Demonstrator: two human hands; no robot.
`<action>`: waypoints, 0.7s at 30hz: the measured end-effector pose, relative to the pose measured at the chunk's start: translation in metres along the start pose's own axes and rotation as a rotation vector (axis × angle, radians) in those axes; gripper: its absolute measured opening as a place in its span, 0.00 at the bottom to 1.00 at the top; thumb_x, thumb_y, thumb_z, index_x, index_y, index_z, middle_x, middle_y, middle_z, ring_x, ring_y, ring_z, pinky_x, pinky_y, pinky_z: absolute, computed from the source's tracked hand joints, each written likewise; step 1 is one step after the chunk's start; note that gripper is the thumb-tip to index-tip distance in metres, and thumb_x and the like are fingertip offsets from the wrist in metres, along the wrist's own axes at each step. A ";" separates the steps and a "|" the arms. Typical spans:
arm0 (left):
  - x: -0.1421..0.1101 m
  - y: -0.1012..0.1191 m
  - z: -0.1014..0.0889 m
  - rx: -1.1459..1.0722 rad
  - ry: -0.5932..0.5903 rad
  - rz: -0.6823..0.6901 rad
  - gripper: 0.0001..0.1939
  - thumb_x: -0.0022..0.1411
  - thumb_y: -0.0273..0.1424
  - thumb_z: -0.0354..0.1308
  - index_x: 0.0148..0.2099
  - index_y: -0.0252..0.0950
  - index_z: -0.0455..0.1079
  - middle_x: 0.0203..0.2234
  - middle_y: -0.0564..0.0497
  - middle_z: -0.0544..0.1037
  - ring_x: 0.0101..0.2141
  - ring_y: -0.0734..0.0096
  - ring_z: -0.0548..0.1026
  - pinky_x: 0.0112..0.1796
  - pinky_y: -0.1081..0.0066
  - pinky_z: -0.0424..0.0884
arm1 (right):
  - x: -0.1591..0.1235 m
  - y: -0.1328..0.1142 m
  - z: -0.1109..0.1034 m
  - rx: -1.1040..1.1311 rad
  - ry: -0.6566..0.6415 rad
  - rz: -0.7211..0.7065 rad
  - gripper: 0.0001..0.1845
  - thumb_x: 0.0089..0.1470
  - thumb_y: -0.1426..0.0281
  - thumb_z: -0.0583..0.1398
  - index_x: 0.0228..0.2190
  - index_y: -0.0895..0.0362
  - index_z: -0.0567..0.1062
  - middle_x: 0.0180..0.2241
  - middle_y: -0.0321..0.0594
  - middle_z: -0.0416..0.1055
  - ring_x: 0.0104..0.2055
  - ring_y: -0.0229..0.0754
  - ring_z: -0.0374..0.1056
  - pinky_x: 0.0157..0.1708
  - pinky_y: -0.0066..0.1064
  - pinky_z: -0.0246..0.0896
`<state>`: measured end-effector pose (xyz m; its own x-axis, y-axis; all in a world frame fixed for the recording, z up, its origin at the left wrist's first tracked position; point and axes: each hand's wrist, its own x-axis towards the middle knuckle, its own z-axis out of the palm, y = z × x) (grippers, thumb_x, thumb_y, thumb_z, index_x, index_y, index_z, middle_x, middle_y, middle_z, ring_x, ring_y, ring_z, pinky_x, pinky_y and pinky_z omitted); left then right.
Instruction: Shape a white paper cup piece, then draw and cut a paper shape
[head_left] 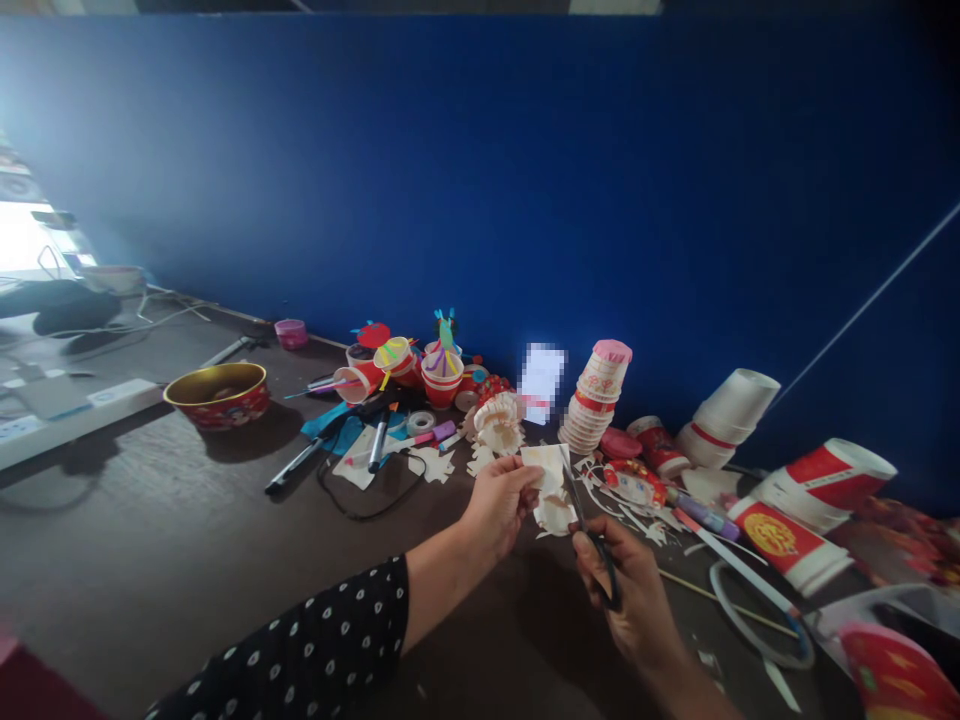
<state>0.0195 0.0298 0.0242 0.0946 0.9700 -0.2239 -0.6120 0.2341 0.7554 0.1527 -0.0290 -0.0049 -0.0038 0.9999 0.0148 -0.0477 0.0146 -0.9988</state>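
Between thumb and fingers my left hand (504, 503) pinches a small piece of white paper (546, 462). My right hand (626, 580) grips a pair of scissors (600, 560) with dark handles, its fingers in the loops. The blades point away from me and lie along the right edge of the paper. Whether they are cutting into it I cannot tell. Just below the paper, a crumpled white cut-out (556, 512) lies on the dark table. Behind my hands stands a tall stack of paper cups (595, 400) with a pink top.
Decorated paper cups (442, 378), markers (379, 440) and a tape roll (420, 423) lie left of centre. Farther left are a red-gold bowl (217, 395) and a power strip (82, 410). Paper scraps (652, 525) and red-white cups (787, 545) crowd the right. A blue partition (480, 180) rises behind.
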 end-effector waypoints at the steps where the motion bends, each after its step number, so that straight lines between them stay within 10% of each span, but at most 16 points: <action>1: 0.001 0.001 0.000 0.005 -0.001 0.000 0.09 0.38 0.25 0.60 0.19 0.33 0.61 0.09 0.60 0.58 0.13 0.86 0.55 0.19 0.79 0.55 | 0.000 -0.001 0.000 0.002 0.005 0.005 0.17 0.41 0.57 0.63 0.27 0.57 0.68 0.13 0.25 0.55 0.14 0.27 0.49 0.11 0.17 0.45; 21: 0.010 0.010 -0.006 0.065 -0.028 0.022 0.06 0.37 0.24 0.60 0.19 0.31 0.65 0.12 0.57 0.64 0.14 0.86 0.56 0.18 0.80 0.55 | 0.000 -0.002 -0.002 -0.019 -0.016 0.028 0.18 0.41 0.56 0.63 0.27 0.57 0.69 0.12 0.25 0.55 0.13 0.27 0.48 0.10 0.18 0.44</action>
<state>0.0094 0.0419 0.0261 0.1044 0.9761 -0.1906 -0.5619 0.2160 0.7985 0.1547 -0.0289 -0.0032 -0.0213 0.9997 -0.0125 -0.0287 -0.0131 -0.9995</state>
